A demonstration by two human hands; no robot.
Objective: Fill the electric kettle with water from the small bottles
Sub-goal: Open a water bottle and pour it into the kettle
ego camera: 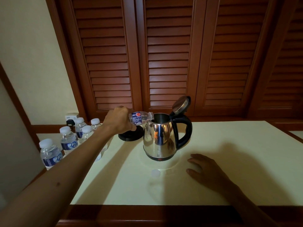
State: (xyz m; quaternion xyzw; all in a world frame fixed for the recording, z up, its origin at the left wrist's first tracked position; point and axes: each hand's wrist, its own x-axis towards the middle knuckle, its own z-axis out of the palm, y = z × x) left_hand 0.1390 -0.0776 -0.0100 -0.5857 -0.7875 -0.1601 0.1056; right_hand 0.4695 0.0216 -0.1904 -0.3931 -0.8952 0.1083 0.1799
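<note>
A steel electric kettle (159,140) with a black handle stands on the pale table (229,161), its lid (181,104) swung up and open. My left hand (118,119) grips a small clear water bottle (141,118), uncapped and tipped almost sideways, its neck at the kettle's open mouth. A white bottle cap (155,173) lies on the table in front of the kettle. My right hand (205,169) rests flat on the table to the kettle's right, fingers spread, holding nothing. Several capped small bottles (67,141) stand at the left.
The kettle's black base (130,135) sits just behind and left of the kettle, partly hidden by my left hand. A white wall adapter (71,116) is behind the bottles. Dark wooden louvred doors (167,54) rise behind the table. The table has a wooden front edge (147,208).
</note>
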